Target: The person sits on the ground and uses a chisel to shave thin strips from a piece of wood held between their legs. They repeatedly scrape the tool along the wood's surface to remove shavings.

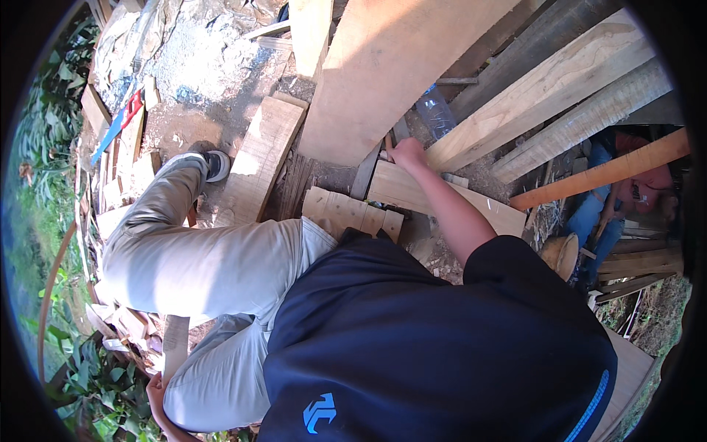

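Observation:
My right hand (409, 153) is closed, reaching forward among the boards. From its fingers juts a thin brown stick-like piece (388, 141); its full shape is hidden. A pale plank (401, 188) lies just below that hand, and a narrow grey strip (365, 173) is to its left. At the lower left, my left hand (155, 390) has its fingers on the end of a narrow wooden board (175, 342), beside my leg. The leg and board hide part of that grip. Short pale boards (350, 210) lie side by side in front of my body.
A wide plank (383, 66) and long beams (545, 92) slant across the far side, with a clear plastic bottle (434, 114) between them. A handsaw (118, 129) with red handle and blue blade lies far left. Another person (626, 184) sits at right, near an orange-brown beam (600, 171).

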The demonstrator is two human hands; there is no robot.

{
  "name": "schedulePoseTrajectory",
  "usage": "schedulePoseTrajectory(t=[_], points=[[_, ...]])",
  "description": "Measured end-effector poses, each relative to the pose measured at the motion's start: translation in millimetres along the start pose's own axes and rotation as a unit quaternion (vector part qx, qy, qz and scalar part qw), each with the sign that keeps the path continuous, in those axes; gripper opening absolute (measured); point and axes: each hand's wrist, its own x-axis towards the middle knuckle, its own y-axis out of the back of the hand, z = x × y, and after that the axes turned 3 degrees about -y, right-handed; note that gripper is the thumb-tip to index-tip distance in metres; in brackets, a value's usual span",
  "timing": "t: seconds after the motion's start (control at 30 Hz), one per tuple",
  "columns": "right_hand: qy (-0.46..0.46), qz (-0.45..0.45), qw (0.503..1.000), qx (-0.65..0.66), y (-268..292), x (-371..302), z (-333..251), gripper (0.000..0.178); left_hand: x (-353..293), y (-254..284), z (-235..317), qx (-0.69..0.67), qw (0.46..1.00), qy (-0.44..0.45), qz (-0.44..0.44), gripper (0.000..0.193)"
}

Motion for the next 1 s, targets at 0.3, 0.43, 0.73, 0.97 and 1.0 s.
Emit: schedulePoseTrajectory(t=[0.3, 0.43, 0.73, 0.97, 1.0], points=[[0.046, -0.002, 0.998, -0.032, -9, -4, -11, 0.048, 5, 8, -12, -0.016, 0.999, -0.008, 0.035, 0.047], [0.018, 0.024, 0.999, -0.033, -12, -15, -17, 0.046, -2, 19, -22, -0.023, 0.998, -0.004, 0.050, 0.048], [0.057, 0.008, 0.993, -0.100, -18, 1, -20, 0.045, -9, 14, -25, -0.052, 0.997, 0.015, 0.063, 0.051], [0.025, 0.015, 1.000, -0.009, -20, 32, 5, 0.051, 3, 4, -16, -0.019, 0.998, -0.008, 0.053, 0.045], [0.023, 0.022, 0.999, -0.009, -24, 28, 5, 0.052, 2, 8, -24, -0.016, 0.998, -0.015, 0.056, 0.047]])
